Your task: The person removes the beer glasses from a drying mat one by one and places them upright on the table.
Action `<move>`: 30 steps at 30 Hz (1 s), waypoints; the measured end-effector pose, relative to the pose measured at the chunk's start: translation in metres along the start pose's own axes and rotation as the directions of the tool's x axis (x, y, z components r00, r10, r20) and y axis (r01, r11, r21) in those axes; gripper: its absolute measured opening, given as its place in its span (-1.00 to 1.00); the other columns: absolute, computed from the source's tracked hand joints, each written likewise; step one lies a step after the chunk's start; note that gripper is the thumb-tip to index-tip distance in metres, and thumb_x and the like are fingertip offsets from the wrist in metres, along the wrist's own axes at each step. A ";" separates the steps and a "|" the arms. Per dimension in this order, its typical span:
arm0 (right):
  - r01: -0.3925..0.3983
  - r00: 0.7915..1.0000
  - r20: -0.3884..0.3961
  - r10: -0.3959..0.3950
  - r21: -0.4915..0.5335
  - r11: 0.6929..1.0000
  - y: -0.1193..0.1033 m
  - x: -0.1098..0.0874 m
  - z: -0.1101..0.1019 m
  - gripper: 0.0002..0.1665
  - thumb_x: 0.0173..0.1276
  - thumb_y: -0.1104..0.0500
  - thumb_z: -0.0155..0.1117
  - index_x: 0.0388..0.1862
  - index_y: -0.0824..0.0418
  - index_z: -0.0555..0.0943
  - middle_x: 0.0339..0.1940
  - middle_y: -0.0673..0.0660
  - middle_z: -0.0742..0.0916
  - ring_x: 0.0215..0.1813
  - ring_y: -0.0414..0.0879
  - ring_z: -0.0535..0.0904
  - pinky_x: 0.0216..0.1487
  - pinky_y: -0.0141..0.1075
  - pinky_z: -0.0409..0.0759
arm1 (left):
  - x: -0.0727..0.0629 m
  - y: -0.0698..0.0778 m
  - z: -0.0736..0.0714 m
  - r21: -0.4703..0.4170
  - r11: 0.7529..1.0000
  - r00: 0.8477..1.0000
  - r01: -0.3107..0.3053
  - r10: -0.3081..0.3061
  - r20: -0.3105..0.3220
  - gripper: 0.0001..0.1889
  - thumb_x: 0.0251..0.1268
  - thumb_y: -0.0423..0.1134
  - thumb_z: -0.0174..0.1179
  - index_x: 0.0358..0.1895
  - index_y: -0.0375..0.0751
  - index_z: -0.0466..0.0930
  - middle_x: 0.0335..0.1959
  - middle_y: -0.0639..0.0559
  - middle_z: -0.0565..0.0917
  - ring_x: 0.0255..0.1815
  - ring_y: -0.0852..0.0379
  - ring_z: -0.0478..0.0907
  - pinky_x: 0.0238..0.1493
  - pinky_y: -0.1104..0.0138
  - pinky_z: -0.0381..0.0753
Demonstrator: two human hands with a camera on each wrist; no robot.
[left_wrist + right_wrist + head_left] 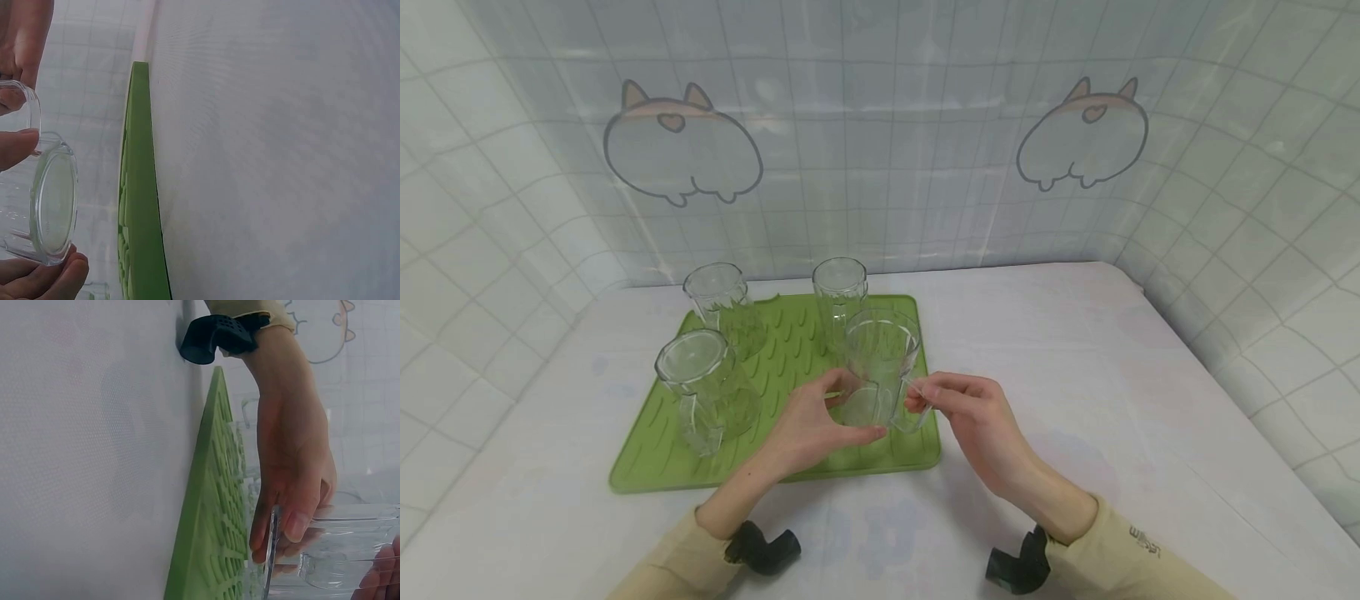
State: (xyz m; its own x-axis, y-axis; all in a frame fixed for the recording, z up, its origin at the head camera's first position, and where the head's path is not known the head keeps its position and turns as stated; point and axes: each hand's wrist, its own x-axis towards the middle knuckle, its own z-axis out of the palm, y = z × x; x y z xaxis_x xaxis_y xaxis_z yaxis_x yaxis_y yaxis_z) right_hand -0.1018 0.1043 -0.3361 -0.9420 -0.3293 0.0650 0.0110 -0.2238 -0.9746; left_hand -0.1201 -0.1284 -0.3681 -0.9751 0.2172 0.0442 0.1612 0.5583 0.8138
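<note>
A clear glass mug is held roughly upright over the right front part of a green ridged mat. My left hand grips its lower body, thumb on the near side and fingers on the far side. My right hand pinches the mug's handle on the right. In the left wrist view, the mug's round base hangs apart from the mat. The right wrist view shows the right thumb and fingers at the handle.
Several more clear glass mugs stand on the mat: one front left, one back left and one at the back, behind the held mug. A white cloth covers the table. A tile-patterned curtain surrounds it.
</note>
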 end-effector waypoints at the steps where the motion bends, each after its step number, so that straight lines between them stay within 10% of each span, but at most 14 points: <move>1: 0.001 1.000 0.005 -0.001 0.002 1.000 0.000 0.000 0.000 -0.78 0.42 0.23 0.18 -0.28 0.05 0.76 -0.30 -0.04 0.77 -0.11 -0.03 0.64 0.37 -0.08 0.37 | 0.000 0.000 0.000 0.004 1.000 1.000 0.000 0.000 0.000 -0.33 -0.13 0.02 0.61 0.09 -0.13 0.57 0.05 0.03 0.66 0.18 -0.12 0.61 0.23 0.08 0.64; 30: -0.008 1.000 0.002 0.008 -0.008 1.000 0.003 -0.002 0.005 -0.82 0.43 0.22 0.20 -0.23 0.13 0.75 -0.27 -0.02 0.77 -0.06 0.00 0.64 0.45 -0.08 0.29 | 0.002 -0.003 0.000 -0.005 1.000 0.999 0.027 -0.027 0.030 -0.30 -0.15 -0.02 0.63 0.08 -0.21 0.53 0.02 -0.04 0.62 0.22 -0.16 0.58 0.25 0.11 0.63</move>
State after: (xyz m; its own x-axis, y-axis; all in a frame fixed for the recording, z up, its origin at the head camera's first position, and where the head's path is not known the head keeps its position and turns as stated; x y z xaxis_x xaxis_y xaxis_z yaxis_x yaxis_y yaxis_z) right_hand -0.0985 0.1000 -0.3382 -0.9413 -0.3327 0.0573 0.0162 -0.2140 -0.9767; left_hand -0.1227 -0.1298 -0.3702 -0.9741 0.2262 0.0049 0.1341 0.5599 0.8176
